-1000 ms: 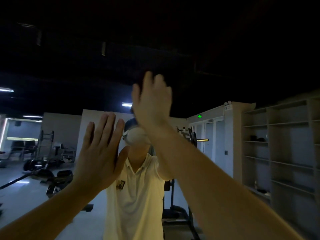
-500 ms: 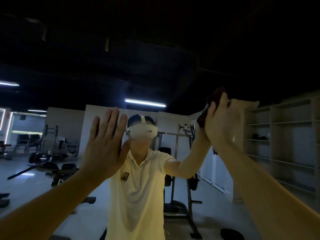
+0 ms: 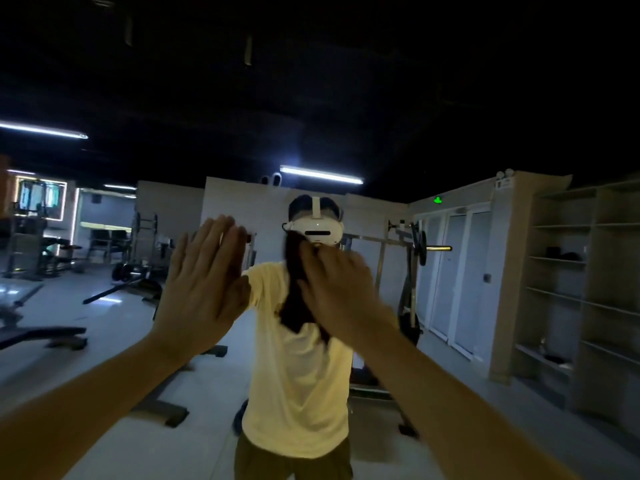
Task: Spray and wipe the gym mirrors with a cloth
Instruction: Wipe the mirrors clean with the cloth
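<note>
**Me:** The right hand [image 3: 337, 292] has swept down and left since half a second ago, from the upper right of the gym mirror [image 3: 104, 323] to its middle, dragging the dark cloth [image 3: 294, 299] along. The left hand [image 3: 204, 282] has hardly shifted.

**Desk:** Where's the cloth exactly?

**Me:** Flat on the glass under the right palm, over the reflected yellow shirt [image 3: 298, 393], just below the headset [image 3: 317, 230]. Its long axis runs near upright, and its free part spills out toward the left hand.

**Desk:** Grips?

**Me:** The right fingers look stretched over the cloth, pressing rather than clutching, though it's blurred. The left holds nothing: fingers straight, palm on the glass, just beside the cloth and apart from it.

**Desk:** Next stroke?

**Me:** I judge we're mid-wipe. Going further left runs the cloth into the left hand, so I'd turn back or go down. I see no spray bottle.
</note>
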`<control>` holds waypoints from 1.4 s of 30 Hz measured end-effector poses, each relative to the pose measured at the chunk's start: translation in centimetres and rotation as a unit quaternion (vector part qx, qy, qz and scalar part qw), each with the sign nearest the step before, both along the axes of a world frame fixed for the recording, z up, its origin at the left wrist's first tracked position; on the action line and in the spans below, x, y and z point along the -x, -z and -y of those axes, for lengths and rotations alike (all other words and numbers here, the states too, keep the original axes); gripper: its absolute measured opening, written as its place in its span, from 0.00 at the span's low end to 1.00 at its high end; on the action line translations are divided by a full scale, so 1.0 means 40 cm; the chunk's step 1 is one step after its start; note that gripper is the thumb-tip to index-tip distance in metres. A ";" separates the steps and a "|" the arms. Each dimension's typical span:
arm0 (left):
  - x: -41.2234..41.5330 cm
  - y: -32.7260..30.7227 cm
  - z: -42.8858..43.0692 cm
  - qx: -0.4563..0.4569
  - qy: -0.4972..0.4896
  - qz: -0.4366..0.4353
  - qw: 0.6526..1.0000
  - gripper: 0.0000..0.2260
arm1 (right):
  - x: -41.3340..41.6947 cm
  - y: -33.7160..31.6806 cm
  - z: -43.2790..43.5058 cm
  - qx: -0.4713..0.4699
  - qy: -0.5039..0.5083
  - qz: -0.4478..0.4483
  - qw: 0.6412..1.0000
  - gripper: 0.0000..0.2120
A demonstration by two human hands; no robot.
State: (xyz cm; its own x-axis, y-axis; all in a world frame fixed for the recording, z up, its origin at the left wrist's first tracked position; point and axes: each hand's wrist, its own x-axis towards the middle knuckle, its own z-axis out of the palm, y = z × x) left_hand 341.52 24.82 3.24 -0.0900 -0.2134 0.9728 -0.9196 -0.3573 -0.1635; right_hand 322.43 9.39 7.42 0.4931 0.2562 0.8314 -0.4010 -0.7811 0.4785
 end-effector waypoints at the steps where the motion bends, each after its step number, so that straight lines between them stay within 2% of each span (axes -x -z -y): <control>1: -0.007 0.016 -0.011 0.001 -0.004 0.003 1.000 0.33 | 0.044 -0.010 0.030 -0.021 0.017 0.022 0.999 0.23; 4: -0.036 0.045 -0.039 0.005 -0.021 0.027 0.999 0.34 | 0.177 -0.049 0.146 -0.129 0.069 0.160 0.976 0.17; 7: -0.072 0.070 -0.060 -0.012 -0.040 0.041 0.998 0.34 | 0.220 -0.074 0.212 -0.218 0.099 0.298 0.924 0.20; 10: -0.091 0.098 -0.046 -0.036 -0.045 0.021 0.998 0.33 | 0.126 -0.060 0.134 -0.267 0.052 0.340 0.900 0.25; 14: -0.098 0.119 -0.017 -0.030 -0.048 0.006 0.998 0.33 | -0.060 0.052 -0.026 -0.230 -0.003 0.238 0.944 0.23; 17: -0.102 0.119 -0.015 -0.032 -0.039 0.002 0.999 0.33 | -0.166 0.169 -0.099 -0.150 -0.020 0.171 0.974 0.22; 20: -0.103 0.118 -0.014 -0.034 -0.020 0.006 0.999 0.33 | -0.151 0.235 -0.084 -0.033 0.008 0.064 0.997 0.24; 22: -0.104 0.116 -0.013 -0.032 -0.014 0.007 0.999 0.33 | -0.089 0.228 -0.044 -0.036 0.041 0.034 0.998 0.24; 23: -0.105 0.116 -0.013 -0.033 -0.015 0.008 0.999 0.34 | -0.049 0.224 -0.024 -0.063 0.061 0.047 0.995 0.23; 25: -0.109 0.118 -0.014 -0.035 -0.017 0.008 0.999 0.34 | 0.027 0.208 0.008 -0.164 0.101 0.115 0.975 0.20; 28: -0.106 0.118 -0.011 -0.042 -0.006 0.001 0.999 0.33 | 0.082 0.149 0.017 -0.312 0.127 0.281 0.899 0.15; 30: -0.102 0.117 -0.011 -0.048 -0.005 -0.003 0.999 0.32 | 0.044 0.108 -0.013 -0.357 0.131 0.339 0.861 0.16; 31: -0.101 0.118 -0.012 -0.052 -0.006 -0.005 0.999 0.32 | 0.007 0.096 -0.044 -0.364 0.115 0.340 0.860 0.18; 33: -0.102 0.117 -0.014 -0.056 -0.004 -0.004 0.998 0.33 | -0.085 0.107 -0.125 -0.360 0.071 0.299 0.881 0.21; 37: -0.102 0.113 -0.023 -0.062 0.014 -0.003 0.998 0.33 | -0.235 0.237 -0.270 -0.307 0.043 0.181 0.933 0.18; 40: -0.111 0.116 -0.034 -0.075 0.023 0.009 0.997 0.34 | -0.235 0.327 -0.285 -0.258 0.022 0.124 0.958 0.16; 42: -0.116 0.106 -0.039 -0.078 0.029 0.005 0.997 0.35 | -0.180 0.357 -0.251 -0.193 0.053 0.057 0.978 0.18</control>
